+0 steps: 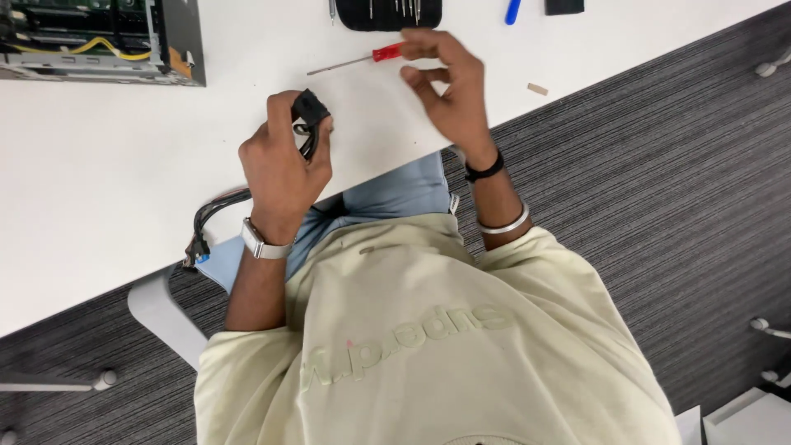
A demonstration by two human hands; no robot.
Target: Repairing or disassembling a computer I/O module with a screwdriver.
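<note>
My left hand (283, 169) is closed around a black cable connector (310, 109) at the table's near edge. The black cable bundle (216, 211) trails from that hand over the edge and hangs down to a small blue plug end. My right hand (449, 86) hovers over the table with fingers spread, its fingertips touching the red handle of a small screwdriver (362, 58) that lies on the white table (124, 165). A watch sits on my left wrist, a black band and a metal bangle on my right.
An open computer case (99, 37) with yellow wiring stands at the table's far left. A black tool pouch (387, 12) holding several bits, a blue object (512, 11) and a black item (564, 6) lie along the far edge. Grey carpet and chair legs surround the table.
</note>
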